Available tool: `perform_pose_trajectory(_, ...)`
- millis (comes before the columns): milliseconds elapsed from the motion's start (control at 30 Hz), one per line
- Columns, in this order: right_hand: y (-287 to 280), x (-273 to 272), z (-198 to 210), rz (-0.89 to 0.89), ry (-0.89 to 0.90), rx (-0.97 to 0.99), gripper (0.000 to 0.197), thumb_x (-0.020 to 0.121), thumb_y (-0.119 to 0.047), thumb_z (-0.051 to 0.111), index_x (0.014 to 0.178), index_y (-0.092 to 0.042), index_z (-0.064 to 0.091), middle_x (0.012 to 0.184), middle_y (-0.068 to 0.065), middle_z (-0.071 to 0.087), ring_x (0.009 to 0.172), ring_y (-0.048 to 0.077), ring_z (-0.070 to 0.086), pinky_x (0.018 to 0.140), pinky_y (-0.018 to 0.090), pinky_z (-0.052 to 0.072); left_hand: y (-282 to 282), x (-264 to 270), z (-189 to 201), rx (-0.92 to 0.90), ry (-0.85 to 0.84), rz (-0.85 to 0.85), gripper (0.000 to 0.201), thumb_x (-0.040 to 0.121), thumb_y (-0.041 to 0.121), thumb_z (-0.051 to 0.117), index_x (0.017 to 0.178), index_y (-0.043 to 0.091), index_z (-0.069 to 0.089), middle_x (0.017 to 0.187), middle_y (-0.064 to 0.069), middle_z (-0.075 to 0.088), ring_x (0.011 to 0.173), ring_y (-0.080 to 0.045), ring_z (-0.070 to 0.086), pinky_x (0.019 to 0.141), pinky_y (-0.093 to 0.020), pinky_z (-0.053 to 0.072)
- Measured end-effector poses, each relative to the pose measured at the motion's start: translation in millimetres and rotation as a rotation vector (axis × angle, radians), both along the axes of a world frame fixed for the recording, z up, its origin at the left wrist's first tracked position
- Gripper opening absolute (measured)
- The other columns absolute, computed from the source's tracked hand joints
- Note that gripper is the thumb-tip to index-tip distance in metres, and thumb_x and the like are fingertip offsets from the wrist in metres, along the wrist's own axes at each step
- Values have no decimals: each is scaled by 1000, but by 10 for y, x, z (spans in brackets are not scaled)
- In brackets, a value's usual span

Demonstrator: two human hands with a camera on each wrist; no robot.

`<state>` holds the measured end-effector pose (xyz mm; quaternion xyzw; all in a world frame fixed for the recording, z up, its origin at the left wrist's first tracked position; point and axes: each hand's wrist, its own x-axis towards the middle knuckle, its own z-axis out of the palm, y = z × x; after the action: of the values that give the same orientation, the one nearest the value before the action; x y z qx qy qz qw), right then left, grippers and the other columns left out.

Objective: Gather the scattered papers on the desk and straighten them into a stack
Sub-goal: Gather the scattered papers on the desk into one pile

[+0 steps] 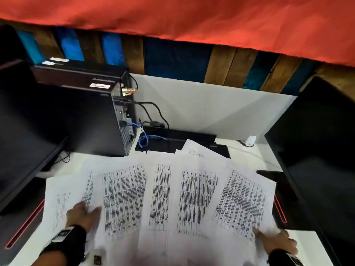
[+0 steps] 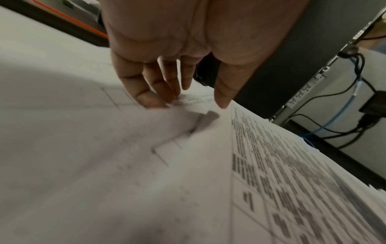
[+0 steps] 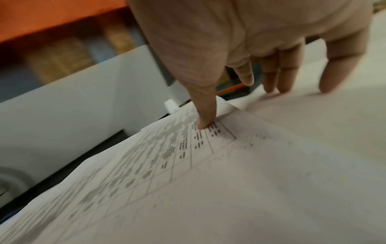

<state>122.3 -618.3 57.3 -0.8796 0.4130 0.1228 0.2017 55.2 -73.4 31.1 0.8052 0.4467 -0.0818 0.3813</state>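
Note:
Several printed sheets of paper (image 1: 161, 196) lie fanned and overlapping across the white desk (image 1: 305, 244), each covered in dense table text. My left hand (image 1: 82, 214) lies flat with straight fingers on the leftmost sheets (image 2: 83, 148), fingertips (image 2: 150, 100) touching the paper. My right hand (image 1: 276, 240) rests at the lower right corner of the rightmost sheet (image 1: 242, 204). In the right wrist view its thumb (image 3: 205, 118) presses on that sheet (image 3: 188, 181) and the other fingers (image 3: 277, 79) reach straight down to the desk beside it.
A black computer tower (image 1: 76, 116) with cables (image 1: 151, 112) stands at the back left. A dark monitor (image 1: 317, 150) stands at the right and another (image 1: 23, 143) at the left. A grey partition (image 1: 211, 106) runs behind, with a black tray (image 1: 180, 139) at its foot.

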Motion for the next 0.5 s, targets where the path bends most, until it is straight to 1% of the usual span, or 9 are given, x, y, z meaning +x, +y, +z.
perform_pose_trajectory(67, 28, 33, -59, 7, -14, 31, 114, 51, -45, 88, 137, 7, 32, 135, 26, 49, 122, 38, 52, 102, 46, 44, -127, 129, -43, -79, -16, -71, 45, 80, 28, 63, 113, 0, 55, 112, -25, 66, 102, -40, 64, 93, -45, 50)
perform_pose_trajectory(100, 88, 37, -65, 35, -15, 54, 115, 49, -40, 90, 137, 7, 32, 134, 25, 50, 120, 38, 54, 101, 45, 45, -160, 186, -114, -95, -18, -115, 43, 81, 21, 60, 119, 1, 53, 114, -26, 66, 101, -39, 64, 91, -44, 51)
perform_pose_trajectory(133, 145, 51, -104, 87, -35, 60, 113, 50, -36, 90, 138, 5, 32, 135, 24, 50, 121, 38, 54, 103, 45, 44, -232, 248, -73, -87, -13, -176, 42, 81, 12, 57, 122, 3, 52, 115, -25, 65, 98, -36, 64, 88, -40, 50)
perform_pose_trajectory(200, 252, 40, -115, 158, -44, 74, 104, 56, -31, 88, 139, -1, 33, 137, 22, 49, 125, 38, 49, 106, 44, 41, -434, 337, 76, -73, -36, -249, 41, 83, -1, 53, 123, 4, 51, 114, -25, 62, 96, -33, 59, 78, -29, 42)
perform_pose_trajectory(267, 332, 49, -109, 267, 24, 79, 98, 63, -36, 83, 142, -8, 33, 139, 18, 47, 128, 37, 45, 107, 42, 39, -656, 430, 176, -84, -46, -323, 40, 85, -4, 53, 124, 2, 49, 110, -25, 60, 97, -34, 58, 70, -25, 34)
perform_pose_trajectory(300, 385, 51, -107, 315, 44, 72, 93, 65, -39, 81, 141, -12, 36, 137, 16, 47, 128, 37, 44, 106, 41, 40, -758, 472, 187, -95, -41, -364, 40, 86, -3, 53, 126, 3, 48, 105, -20, 60, 93, -30, 56, 66, -24, 34)
perform_pose_trajectory(367, 507, 49, -87, 421, 10, 72, 79, 63, -40, 80, 132, -18, 48, 121, 13, 49, 121, 37, 47, 102, 39, 43, -932, 551, 178, -154, -37, -397, 42, 88, -1, 53, 129, 4, 46, 96, -10, 54, 85, -22, 50, 62, -22, 34)
perform_pose_trajectory(433, 665, 47, -68, 509, -49, 146, 72, 64, -34, 82, 128, -18, 53, 117, 13, 46, 120, 34, 48, 103, 35, 42, -1108, 615, 186, -205, -37, -421, 46, 89, 0, 51, 134, 6, 43, 100, -9, 55, 88, -22, 51, 73, -22, 40)
perform_pose_trajectory(500, 820, 79, -75, 583, -94, 264, 78, 64, -31, 83, 133, -19, 50, 119, 11, 41, 122, 30, 48, 105, 30, 39, -1287, 675, 211, -253, -47, -419, 45, 95, 9, 45, 139, 7, 39, 123, -16, 57, 104, -26, 55, 91, -23, 41)
